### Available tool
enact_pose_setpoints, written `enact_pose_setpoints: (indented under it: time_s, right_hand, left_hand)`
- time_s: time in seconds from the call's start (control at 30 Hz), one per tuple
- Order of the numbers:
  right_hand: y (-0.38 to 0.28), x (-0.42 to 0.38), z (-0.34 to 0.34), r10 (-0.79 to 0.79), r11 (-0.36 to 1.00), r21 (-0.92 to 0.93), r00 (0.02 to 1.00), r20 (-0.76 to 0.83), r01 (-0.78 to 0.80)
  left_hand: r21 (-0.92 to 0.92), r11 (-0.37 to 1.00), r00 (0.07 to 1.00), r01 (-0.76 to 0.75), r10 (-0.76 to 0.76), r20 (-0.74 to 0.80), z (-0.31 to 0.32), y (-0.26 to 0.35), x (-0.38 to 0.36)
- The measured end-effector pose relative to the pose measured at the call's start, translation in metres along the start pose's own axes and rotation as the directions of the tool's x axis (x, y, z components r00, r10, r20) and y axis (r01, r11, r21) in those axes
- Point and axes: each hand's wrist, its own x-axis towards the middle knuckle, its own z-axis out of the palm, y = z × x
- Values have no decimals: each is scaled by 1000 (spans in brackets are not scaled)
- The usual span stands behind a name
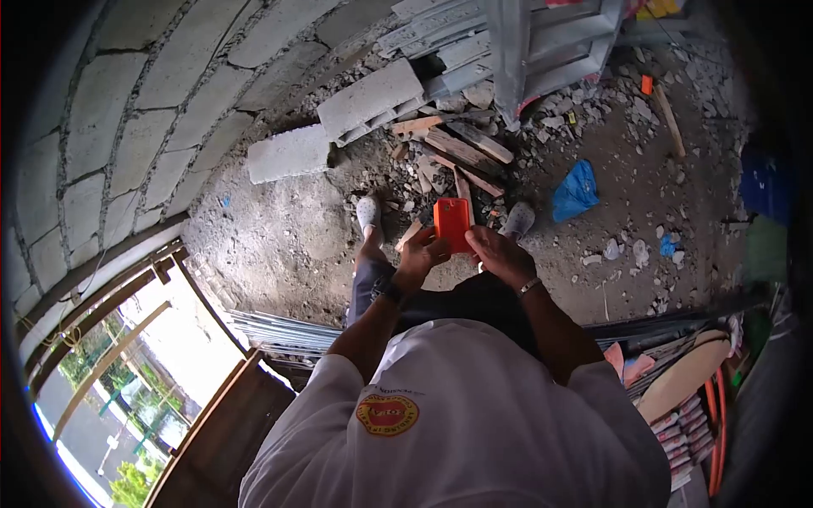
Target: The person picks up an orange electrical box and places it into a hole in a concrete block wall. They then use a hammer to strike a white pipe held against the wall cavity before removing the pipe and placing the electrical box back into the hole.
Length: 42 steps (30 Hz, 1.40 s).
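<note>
Between my two hands is a flat, bright red phone case (453, 223), with rounded corners and small dark marks near its far edge. My left hand (421, 257) closes on its left side, the fingers bent against the near corner. On the opposite side my right hand (503, 257) pinches the right edge between thumb and fingers. A dark watch (386, 290) is on my left wrist, and a bracelet (530, 285) is on the right. The case is held in front of my waist, above the ground between my grey shoes (368, 213).
Broken wood pieces (466, 151) and rubble lie just ahead of my feet. Concrete blocks (371, 100) and a metal ladder (555, 51) stand beyond. A blue plastic bag (576, 191) lies to the right. A block wall (127, 110) rises at left, above metal bars (284, 330).
</note>
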Motion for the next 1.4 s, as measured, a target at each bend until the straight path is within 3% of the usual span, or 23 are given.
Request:
enact_pose_setpoints:
  time_s: [0.03,0.07,0.1,0.17,0.2,0.27,0.33,0.4,0.47,0.53,0.63,0.73,0.77,0.83,0.87,1.0,1.07,1.17,1.23,1.3,1.33,1.37,1.4]
  right_hand:
    - [-5,9,-1,356,803,427,909,216,-416]
    - [-11,13,1,519,286,617,660,543,-733]
    - [1,0,28,532,524,533,744,404,-664]
    - [12,-5,59,637,518,463,685,353,-720]
    - [2,-2,63,741,254,501,499,449,-827]
    - [-10,0,83,812,199,355,357,462,-913]
    - [-26,-1,108,834,144,236,247,494,-961]
    - [-43,-2,138,852,80,120,130,508,-990]
    - [-56,4,169,806,190,-14,148,572,-982]
    - [-86,56,181,798,122,-63,60,600,-991]
    - [-99,97,207,729,334,230,405,552,-914]
    - [-99,128,215,716,485,174,503,484,-857]
    - [-96,121,218,740,464,137,469,483,-875]
    - [-83,113,236,764,135,304,295,574,-943]
    - [-79,110,239,771,110,306,276,575,-946]
    - [-64,78,248,813,53,229,175,556,-972]
    - [-53,59,252,813,0,189,111,572,-982]
    - [-29,15,264,865,52,238,163,475,-970]
    - [-7,-5,262,858,-2,192,97,505,-981]
    - [20,-31,266,847,78,-14,59,529,-997]
    - [33,-52,275,845,73,1,62,531,-997]
    - [46,-76,289,875,174,5,157,458,-985]
    - [59,-80,289,888,126,23,123,444,-992]
  left_hand:
    - [-42,999,999,-33,32,-10,-18,1,9]
    - [-81,995,998,-58,57,-13,-35,2,15]
    - [-163,987,998,-9,0,-56,-49,17,24]
    - [-155,987,991,-43,22,-134,-115,19,67]
    - [-129,991,977,-38,9,-214,-155,11,84]
    - [-204,966,950,-156,90,-300,-231,11,122]
    - [-90,990,873,-106,49,-484,-302,33,147]
    - [-126,968,843,-217,121,-524,-383,21,183]
    - [-144,989,882,-40,-32,-471,-459,17,212]
    - [-99,995,833,2,-57,-550,-504,22,231]
    - [-123,989,837,-77,-3,-547,-570,5,277]
    - [-102,962,849,-255,172,-499,-620,-18,314]
    - [-75,971,856,-227,162,-492,-632,-20,324]
    - [-99,971,811,-217,123,-573,-632,-16,332]
    - [-51,982,800,-181,117,-589,-641,-21,337]
    - [-35,995,760,-93,48,-648,-649,-35,340]
    - [-6,1000,813,-15,9,-582,-673,-49,343]
    - [-31,999,733,43,-53,-679,-638,-46,329]
    - [-44,995,739,88,-95,-667,-610,-53,319]
    - [28,977,756,212,-146,-638,-572,-68,312]
    - [88,951,772,297,-185,-608,-550,-77,311]
    - [780,616,941,110,188,-281,-581,-130,333]
    - [971,-76,945,-228,225,239,-612,-175,353]
